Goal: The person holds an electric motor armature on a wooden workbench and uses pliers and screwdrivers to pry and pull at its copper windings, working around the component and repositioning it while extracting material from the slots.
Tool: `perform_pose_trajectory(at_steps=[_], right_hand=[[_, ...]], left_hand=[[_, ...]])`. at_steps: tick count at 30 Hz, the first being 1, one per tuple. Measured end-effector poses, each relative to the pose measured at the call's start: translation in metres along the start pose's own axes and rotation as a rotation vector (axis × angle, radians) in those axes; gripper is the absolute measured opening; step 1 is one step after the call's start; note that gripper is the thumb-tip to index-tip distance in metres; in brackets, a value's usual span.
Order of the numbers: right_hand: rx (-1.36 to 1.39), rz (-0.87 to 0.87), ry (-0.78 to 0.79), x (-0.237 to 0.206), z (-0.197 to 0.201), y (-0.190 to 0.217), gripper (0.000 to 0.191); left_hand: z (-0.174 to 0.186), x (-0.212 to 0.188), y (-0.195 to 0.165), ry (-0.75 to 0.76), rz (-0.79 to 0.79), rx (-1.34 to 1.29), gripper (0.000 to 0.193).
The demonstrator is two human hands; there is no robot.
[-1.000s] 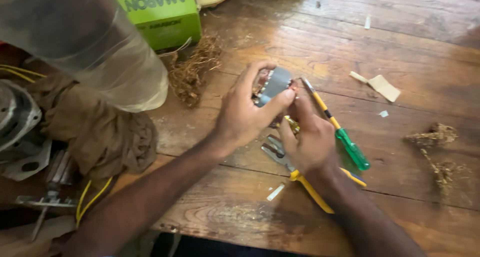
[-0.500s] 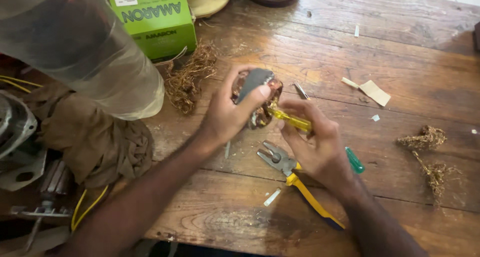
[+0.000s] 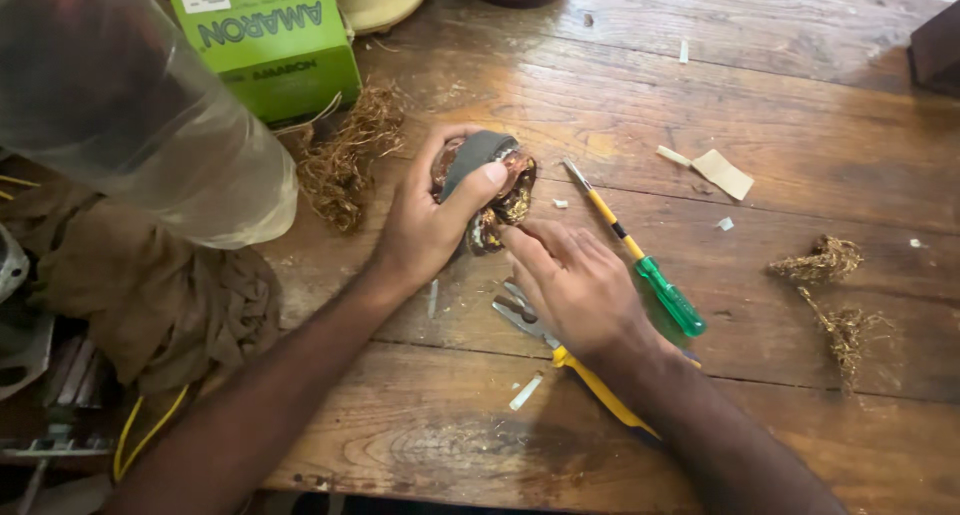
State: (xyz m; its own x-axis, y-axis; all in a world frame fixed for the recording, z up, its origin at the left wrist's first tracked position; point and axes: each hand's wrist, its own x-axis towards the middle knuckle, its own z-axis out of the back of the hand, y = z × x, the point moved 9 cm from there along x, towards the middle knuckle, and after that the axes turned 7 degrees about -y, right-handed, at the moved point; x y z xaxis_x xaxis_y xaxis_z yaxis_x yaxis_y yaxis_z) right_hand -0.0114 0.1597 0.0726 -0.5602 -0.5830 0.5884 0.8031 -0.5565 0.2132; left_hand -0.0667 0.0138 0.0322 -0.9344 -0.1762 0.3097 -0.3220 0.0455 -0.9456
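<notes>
Head view: left hand (image 3: 425,230) grips a small coil (image 3: 490,190) of copper windings with a grey part on top, thumb pressed over the grey part, coil held just above the desk (image 3: 800,105). Right hand (image 3: 575,285) loosely curled, fingertips (image 3: 515,237) touching the coil's lower edge; holds nothing else. Screwdriver (image 3: 640,255) with yellow shaft and green handle lies just right of the right hand, tip near the coil. Pliers (image 3: 560,350) with yellow grips lie partly under the right wrist. Tangles of old wire (image 3: 340,165) sit left of the coil, more wire scraps (image 3: 830,285) far right. Green box (image 3: 265,40) at top left, clear plastic jar (image 3: 130,115) beside it, brown cloth (image 3: 150,295) below. Paper scrap (image 3: 722,172) upper right.
</notes>
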Motion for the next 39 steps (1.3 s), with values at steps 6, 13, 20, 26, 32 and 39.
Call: perform_pose_trajectory(at_steps=[6, 13, 20, 26, 32, 39], right_hand=[[0.085, -0.042, 0.151, -0.003, -0.008, -0.001, 0.039], [0.110, -0.047, 0.095, 0.001, -0.004, -0.004, 0.034], [0.106, -0.093, 0.157, 0.000, -0.008, -0.008, 0.027], [0.053, -0.036, 0.122, 0.004, -0.001, -0.003, 0.020], [0.060, 0.022, 0.017, 0.005, 0.006, -0.005, 0.017], [-0.160, 0.159, 0.010, 0.002, -0.003, 0.000, 0.022]], left_hand=[[-0.002, 0.001, -0.004, 0.045, -0.037, 0.027, 0.036], [-0.003, 0.006, -0.007, 0.098, -0.016, 0.074, 0.038], [-0.006, 0.004, -0.020, 0.125, -0.062, 0.173, 0.045], [-0.010, -0.002, -0.026, 0.166, -0.066, 0.247, 0.049], [-0.009, -0.003, -0.033, 0.157, -0.122, 0.348, 0.052], [-0.009, -0.003, -0.034, 0.166, -0.098, 0.345, 0.052]])
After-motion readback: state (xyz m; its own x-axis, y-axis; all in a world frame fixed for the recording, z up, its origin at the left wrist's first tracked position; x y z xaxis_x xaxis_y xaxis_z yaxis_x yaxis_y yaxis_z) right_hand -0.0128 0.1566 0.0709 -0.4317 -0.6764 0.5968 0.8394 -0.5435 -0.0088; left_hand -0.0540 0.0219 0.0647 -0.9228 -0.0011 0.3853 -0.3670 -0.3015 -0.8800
